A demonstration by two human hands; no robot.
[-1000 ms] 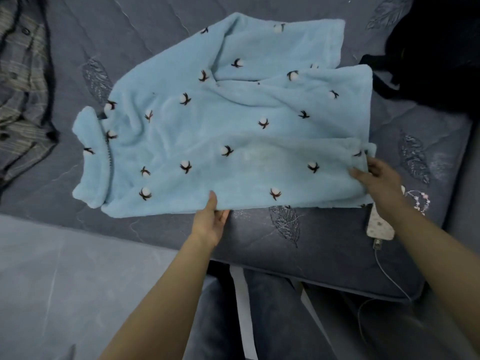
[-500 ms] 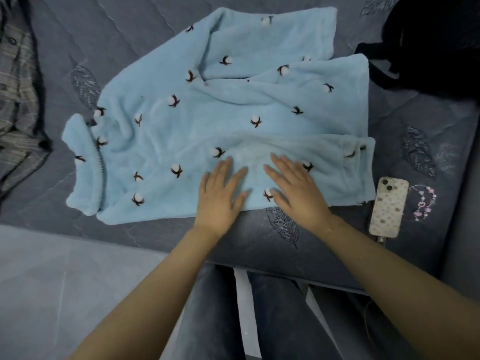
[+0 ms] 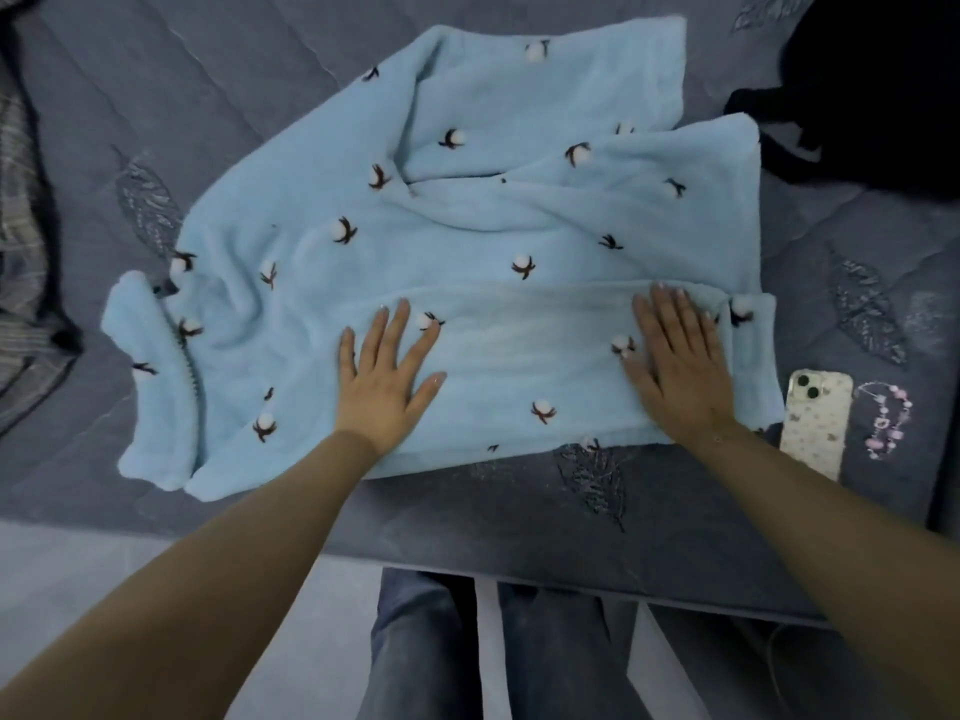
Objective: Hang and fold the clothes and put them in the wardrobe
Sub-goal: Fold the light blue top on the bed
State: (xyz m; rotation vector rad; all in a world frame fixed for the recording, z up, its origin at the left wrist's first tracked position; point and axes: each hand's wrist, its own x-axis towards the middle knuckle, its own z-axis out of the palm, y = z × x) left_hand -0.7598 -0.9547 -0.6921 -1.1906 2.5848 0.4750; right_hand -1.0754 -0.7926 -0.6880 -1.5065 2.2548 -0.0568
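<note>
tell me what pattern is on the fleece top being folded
Light blue fleece top dotted with small white cotton bolls on dark brown stems, seen in the head view.

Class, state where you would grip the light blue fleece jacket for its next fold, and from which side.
Grip the light blue fleece jacket at its collar end, coming from the left: that end lies unfolded and free, while both flat hands already press the folded near strip.

We see a grey quilted bed [image 3: 519, 517] with leaf stitching. Directly on it lie a light-blue fleece garment [image 3: 467, 262], a plaid garment [image 3: 21, 241], a black garment [image 3: 872, 85], a phone [image 3: 815, 423] and a beaded strap [image 3: 888, 423].
</note>
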